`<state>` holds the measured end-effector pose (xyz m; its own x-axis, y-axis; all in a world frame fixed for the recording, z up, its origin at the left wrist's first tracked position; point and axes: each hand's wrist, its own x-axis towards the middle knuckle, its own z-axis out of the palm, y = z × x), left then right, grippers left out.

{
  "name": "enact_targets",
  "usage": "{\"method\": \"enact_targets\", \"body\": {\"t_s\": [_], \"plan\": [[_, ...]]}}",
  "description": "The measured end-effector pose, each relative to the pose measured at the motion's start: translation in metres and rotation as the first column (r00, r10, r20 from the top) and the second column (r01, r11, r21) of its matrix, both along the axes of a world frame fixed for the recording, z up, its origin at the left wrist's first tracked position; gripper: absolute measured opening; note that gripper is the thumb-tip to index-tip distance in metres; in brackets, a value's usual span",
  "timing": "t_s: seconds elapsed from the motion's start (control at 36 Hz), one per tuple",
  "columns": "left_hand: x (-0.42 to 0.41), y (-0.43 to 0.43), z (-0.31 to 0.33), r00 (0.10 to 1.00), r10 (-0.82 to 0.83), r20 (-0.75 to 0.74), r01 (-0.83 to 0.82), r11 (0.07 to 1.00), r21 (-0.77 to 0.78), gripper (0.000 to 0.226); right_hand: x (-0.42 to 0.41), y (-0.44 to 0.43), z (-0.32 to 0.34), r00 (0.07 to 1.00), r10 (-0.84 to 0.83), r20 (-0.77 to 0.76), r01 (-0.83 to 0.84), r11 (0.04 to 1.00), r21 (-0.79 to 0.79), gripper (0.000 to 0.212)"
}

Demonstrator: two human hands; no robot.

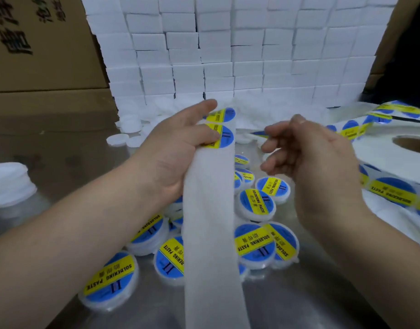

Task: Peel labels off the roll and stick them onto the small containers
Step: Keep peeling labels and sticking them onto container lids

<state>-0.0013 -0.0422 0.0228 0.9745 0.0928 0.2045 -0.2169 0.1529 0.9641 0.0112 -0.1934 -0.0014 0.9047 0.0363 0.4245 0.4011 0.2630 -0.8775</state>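
My left hand (178,148) grips a white backing strip (210,222) that hangs down toward me, with its thumb pressed on a round blue and yellow label (224,136). A second label (224,114) sits just above on the strip. My right hand (306,150) hovers to the right of the strip with fingers loosely curled and nothing visibly in them. The big label roll (398,162) lies at the right edge. Several small round white containers (256,203) with "Soldering Paste" labels lie on the metal table (299,293) below my hands.
A wall of stacked white boxes (228,55) stands behind. Unlabelled white lids and containers (130,122) are piled at its foot. A stack of white lids (9,184) sits at the left edge, and brown cartons (38,55) fill the back left.
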Motion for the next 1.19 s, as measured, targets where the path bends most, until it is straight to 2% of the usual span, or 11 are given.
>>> {"method": "enact_targets", "body": {"t_s": [0.17, 0.25, 0.39, 0.5, 0.64, 0.69, 0.78, 0.89, 0.97, 1.06, 1.19], "plan": [[-0.008, -0.005, -0.004, 0.985, -0.075, 0.156, 0.033, 0.966, 0.258, 0.043, -0.001, 0.013, -0.005, 0.966, 0.21, -0.149, -0.229, 0.965, -0.13, 0.033], [-0.008, -0.003, -0.005, 0.986, -0.091, 0.139, 0.062, 0.977, 0.202, 0.04, 0.0, 0.01, -0.006, 0.946, 0.292, -0.144, -0.306, 0.947, -0.094, 0.011], [-0.007, 0.0, -0.011, 0.983, -0.142, 0.114, 0.123, 0.979, 0.162, 0.047, -0.003, 0.008, -0.004, 0.823, 0.511, -0.249, -0.537, 0.842, -0.047, 0.018], [0.002, 0.007, -0.008, 0.992, 0.013, 0.128, -0.04, 0.977, 0.208, 0.039, 0.001, 0.007, -0.008, 0.887, 0.387, -0.253, -0.408, 0.912, -0.037, 0.024], [0.029, 0.038, 0.011, 0.927, 0.363, 0.093, -0.367, 0.93, 0.025, 0.029, 0.011, 0.002, -0.011, 0.961, 0.142, -0.237, -0.16, 0.985, -0.058, 0.01], [0.049, 0.056, 0.013, 0.858, 0.51, 0.064, -0.514, 0.849, 0.126, 0.024, 0.013, 0.002, -0.012, 0.964, 0.105, -0.242, -0.131, 0.987, -0.093, 0.023], [0.08, 0.09, 0.004, 0.797, 0.571, 0.196, -0.575, 0.621, 0.533, 0.035, 0.012, 0.005, -0.012, 0.969, 0.084, -0.234, -0.124, 0.979, -0.159, 0.035], [0.113, 0.148, -0.016, 0.782, 0.599, 0.173, -0.319, 0.147, 0.936, 0.045, 0.009, 0.005, -0.012, 0.973, 0.093, -0.21, -0.125, 0.982, -0.144, 0.047], [0.121, 0.179, -0.033, 0.781, 0.621, 0.069, -0.037, -0.065, 0.997, 0.044, 0.009, 0.006, -0.011, 0.976, 0.098, -0.194, -0.128, 0.98, -0.149, 0.046], [0.119, 0.192, -0.047, 0.814, 0.58, -0.042, 0.113, -0.087, 0.99, 0.037, 0.009, 0.006, -0.012, 0.976, 0.115, -0.186, -0.146, 0.976, -0.164, 0.043], [0.125, 0.19, -0.049, 0.83, 0.553, 0.078, -0.075, -0.03, 0.997, 0.018, 0.009, 0.006, -0.012, 0.972, 0.143, -0.187, -0.177, 0.967, -0.182, 0.045]]}}
